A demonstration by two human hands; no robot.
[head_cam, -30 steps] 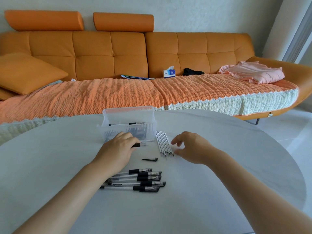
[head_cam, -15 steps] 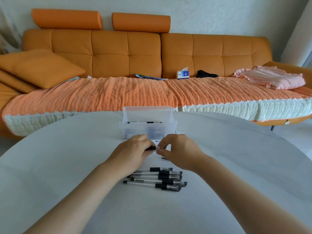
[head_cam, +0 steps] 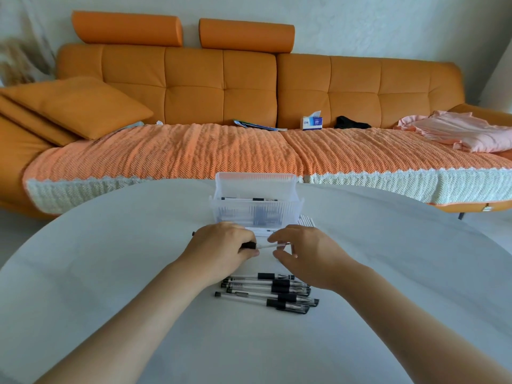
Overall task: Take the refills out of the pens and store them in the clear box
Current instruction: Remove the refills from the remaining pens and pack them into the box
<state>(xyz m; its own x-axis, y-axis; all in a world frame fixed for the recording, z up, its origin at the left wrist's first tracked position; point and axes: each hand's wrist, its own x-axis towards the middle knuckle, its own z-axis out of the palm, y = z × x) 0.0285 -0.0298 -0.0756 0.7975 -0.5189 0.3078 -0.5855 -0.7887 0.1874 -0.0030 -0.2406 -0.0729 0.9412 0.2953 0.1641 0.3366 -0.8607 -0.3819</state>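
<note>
My left hand (head_cam: 221, 246) grips a pen barrel by its black grip, just in front of the clear box (head_cam: 256, 210). A thin white refill (head_cam: 270, 246) sticks out of that barrel to the right, pinched by the fingers of my right hand (head_cam: 307, 256). The box holds one pen along its back wall. Several white refills (head_cam: 306, 220) lie on the table by the box's right front corner, mostly hidden behind my right hand. Several capped black pens (head_cam: 273, 292) lie in a row near me, below both hands.
The round white table (head_cam: 110, 273) carries everything. Behind it stands an orange sofa (head_cam: 221, 87) with a knitted orange throw, a cushion at left, a tissue box (head_cam: 311, 122), papers, a dark item and pink cloth (head_cam: 457, 133) at right.
My right hand came in from the right to meet my left hand and pinched the refill, which now shows between the two hands. The view shifted, so the scene sits further right.
</note>
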